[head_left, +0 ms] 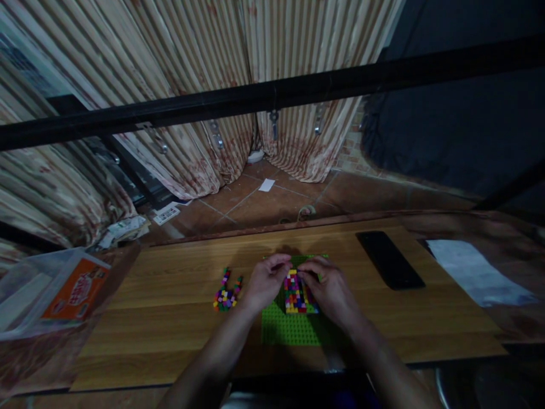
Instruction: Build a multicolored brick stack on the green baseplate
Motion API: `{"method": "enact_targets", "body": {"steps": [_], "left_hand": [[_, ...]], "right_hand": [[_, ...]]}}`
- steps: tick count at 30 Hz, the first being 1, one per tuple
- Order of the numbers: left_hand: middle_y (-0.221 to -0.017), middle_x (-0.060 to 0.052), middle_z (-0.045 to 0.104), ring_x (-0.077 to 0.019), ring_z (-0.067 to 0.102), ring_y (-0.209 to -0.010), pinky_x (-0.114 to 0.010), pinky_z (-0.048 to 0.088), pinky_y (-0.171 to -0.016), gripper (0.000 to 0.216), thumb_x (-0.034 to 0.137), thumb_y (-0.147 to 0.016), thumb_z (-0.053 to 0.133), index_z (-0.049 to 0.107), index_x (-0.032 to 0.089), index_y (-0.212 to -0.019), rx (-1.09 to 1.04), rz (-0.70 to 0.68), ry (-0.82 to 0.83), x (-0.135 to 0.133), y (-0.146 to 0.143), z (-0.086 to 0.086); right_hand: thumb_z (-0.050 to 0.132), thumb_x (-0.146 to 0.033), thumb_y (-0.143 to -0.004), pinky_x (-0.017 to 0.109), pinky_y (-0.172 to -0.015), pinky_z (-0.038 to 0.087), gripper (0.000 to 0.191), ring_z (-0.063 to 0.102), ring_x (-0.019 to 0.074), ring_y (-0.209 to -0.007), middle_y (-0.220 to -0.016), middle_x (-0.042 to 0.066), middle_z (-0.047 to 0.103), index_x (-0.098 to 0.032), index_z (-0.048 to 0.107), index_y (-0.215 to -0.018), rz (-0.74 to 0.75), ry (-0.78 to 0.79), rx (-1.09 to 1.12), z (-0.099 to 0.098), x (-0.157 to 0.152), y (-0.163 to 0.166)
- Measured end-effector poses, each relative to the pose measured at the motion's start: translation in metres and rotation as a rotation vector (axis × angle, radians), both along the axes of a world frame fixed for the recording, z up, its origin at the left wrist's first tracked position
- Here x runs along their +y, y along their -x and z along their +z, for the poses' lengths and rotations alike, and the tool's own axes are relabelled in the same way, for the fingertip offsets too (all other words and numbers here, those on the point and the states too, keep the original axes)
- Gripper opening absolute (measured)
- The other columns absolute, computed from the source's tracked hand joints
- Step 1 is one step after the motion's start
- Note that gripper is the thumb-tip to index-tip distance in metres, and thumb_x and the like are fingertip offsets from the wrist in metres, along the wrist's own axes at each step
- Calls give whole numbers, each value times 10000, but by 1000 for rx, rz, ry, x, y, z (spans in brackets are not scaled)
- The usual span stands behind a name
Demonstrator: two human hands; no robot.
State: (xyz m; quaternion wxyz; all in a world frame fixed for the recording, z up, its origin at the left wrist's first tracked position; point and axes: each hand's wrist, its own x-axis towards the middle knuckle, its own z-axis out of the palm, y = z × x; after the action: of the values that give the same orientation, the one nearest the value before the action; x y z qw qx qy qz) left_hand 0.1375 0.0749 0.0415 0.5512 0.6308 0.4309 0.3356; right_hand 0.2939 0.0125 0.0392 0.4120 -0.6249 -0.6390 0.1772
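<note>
A build of small multicoloured toy bricks (293,298) stands on a green studded baseplate (289,335) in front of me. My left hand (269,279) is at the build's upper left side, its fingers bent and drawn together. From the other side my right hand (327,283) reaches the upper right edge with thumb and fingers pinched. Whatever lies between the fingertips of either hand is too small or hidden to make out. My right hand covers part of the build's right side. A pile of loose bricks (225,298) lies left of the baseplate.
The wooden table (170,318) carries a black phone-like slab (389,259) at the right. Beyond the right edge lies a white sheet (477,272). A clear plastic bin (25,301) with an orange packet (76,287) stands at left. A dark metal bar (238,96) crosses behind.
</note>
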Motion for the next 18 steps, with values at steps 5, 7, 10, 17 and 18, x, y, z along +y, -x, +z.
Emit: {"method": "enact_targets", "body": {"steps": [5, 7, 10, 17, 18], "left_hand": [[-907, -47, 743, -164, 687, -842, -274, 534, -795, 196, 116, -756, 630, 704, 154, -933, 4, -8, 32, 0, -11, 4], [-860, -39, 740, -154, 685, -793, -258, 537, -751, 193, 101, -735, 639, 703, 150, -911, 1, -1, 36, 0, -14, 2], [-808, -28, 734, -143, 679, -736, -243, 533, -704, 176, 97, -722, 638, 704, 150, -876, 10, 7, 28, 1, -17, -2], [-785, -21, 743, -144, 688, -723, -240, 539, -694, 150, 87, -719, 609, 708, 161, -802, 78, 41, -46, 0, -23, -2], [-788, -24, 746, -146, 692, -723, -242, 543, -693, 156, 84, -727, 600, 707, 161, -811, 93, 50, -62, -2, -24, -1]], "right_hand": [[588, -209, -848, 331, -799, 460, 123, 608, 200, -866, -857, 24, 674, -231, 707, -826, 28, 57, 12, 2, 3, -4], [589, -214, -843, 326, -797, 461, 121, 614, 198, -867, -855, 25, 675, -231, 708, -823, 38, 63, 21, 1, 5, -5], [587, -221, -833, 317, -781, 464, 126, 622, 192, -846, -843, 26, 678, -230, 710, -803, 46, 73, 42, 0, 6, -6], [575, -253, -799, 307, -737, 471, 152, 642, 194, -783, -801, 35, 693, -219, 720, -769, 39, 109, 78, 3, 8, -7], [572, -262, -799, 310, -739, 474, 157, 645, 196, -785, -805, 36, 697, -221, 721, -771, 39, 110, 78, 3, 8, -7]]}}
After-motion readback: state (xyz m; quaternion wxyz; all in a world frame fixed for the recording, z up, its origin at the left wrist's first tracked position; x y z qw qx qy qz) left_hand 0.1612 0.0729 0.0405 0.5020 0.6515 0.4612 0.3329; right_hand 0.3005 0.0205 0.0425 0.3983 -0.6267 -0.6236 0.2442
